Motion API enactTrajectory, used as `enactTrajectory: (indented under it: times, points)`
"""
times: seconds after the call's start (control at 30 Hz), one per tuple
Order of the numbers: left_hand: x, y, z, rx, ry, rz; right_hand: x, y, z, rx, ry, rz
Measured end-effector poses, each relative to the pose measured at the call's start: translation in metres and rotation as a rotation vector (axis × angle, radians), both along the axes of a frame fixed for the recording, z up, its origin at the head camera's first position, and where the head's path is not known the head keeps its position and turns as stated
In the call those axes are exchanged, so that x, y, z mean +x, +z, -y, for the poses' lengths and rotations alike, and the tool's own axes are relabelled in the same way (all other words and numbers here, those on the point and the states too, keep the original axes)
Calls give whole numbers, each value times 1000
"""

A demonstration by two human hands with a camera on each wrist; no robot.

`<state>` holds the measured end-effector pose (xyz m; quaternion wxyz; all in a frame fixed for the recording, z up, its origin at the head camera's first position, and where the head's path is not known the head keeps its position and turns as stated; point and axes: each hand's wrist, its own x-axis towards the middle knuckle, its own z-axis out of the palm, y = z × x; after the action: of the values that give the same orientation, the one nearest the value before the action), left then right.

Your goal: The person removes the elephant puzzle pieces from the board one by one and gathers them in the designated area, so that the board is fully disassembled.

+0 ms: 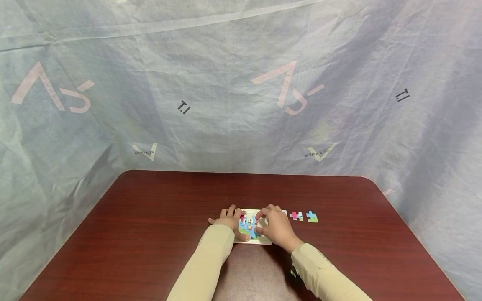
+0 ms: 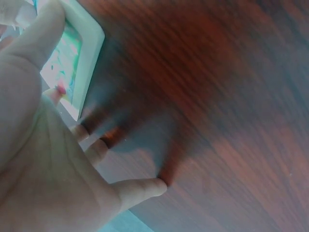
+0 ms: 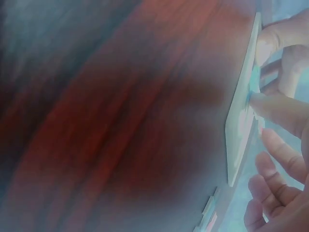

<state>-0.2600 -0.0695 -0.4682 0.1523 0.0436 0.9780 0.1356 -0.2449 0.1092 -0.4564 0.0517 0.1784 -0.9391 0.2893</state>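
Observation:
A jigsaw puzzle board (image 1: 263, 242) with a pale frame and a blue cartoon picture lies flat on the table. My left hand (image 1: 227, 223) is spread over its left end, thumb and index finger on the board and the other fingers reaching past its edge. Bent over the board from the right, my right hand (image 1: 278, 227) has thumb and index finger around a puzzle piece (image 1: 257, 222) at the picture's right side. Most of that piece is hidden by the fingers. In the right wrist view, the right thumb (image 3: 275, 107) touches the board's surface.
Two loose puzzle pieces lie right of the board, a pink and white one (image 1: 296, 216) and a blue and green one (image 1: 312, 216). Another pale edge shows behind the right hand. The dark red table (image 1: 150, 209) ends at a hanging grey cloth (image 1: 226, 125).

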Motion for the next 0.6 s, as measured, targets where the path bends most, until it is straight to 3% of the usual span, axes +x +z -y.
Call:
enactTrajectory:
  times: [0.37, 0.6]
  points:
    - [3, 7, -1, -4, 3, 8, -2, 1, -10, -55, 61, 6]
    - [2, 4, -1, -12, 3, 0, -2, 2, -14, -61, 56, 34]
